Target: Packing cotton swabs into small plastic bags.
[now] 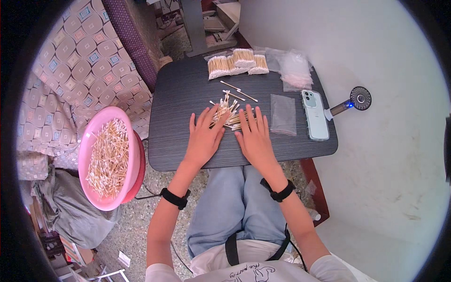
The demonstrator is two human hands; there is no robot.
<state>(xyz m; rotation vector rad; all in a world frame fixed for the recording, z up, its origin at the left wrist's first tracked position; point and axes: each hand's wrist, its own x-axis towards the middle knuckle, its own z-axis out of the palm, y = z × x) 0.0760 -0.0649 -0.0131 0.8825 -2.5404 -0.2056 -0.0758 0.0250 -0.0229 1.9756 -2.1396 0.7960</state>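
A loose pile of cotton swabs, with wooden sticks and white tips, lies on the dark table. My left hand rests palm down at the pile's left side, fingers stretched out over some swabs. On the right side my right hand lies flat with its fingers spread, covering part of the pile. A few single swabs lie just beyond the pile. Beside my right hand is a flat clear plastic bag. What lies beneath both palms is hidden.
Bundles of swabs sit at the table's far edge, near a stack of clear bags. A phone and a small fan are at the right, by a wall. Left of the table, a pink basin holds many swabs.
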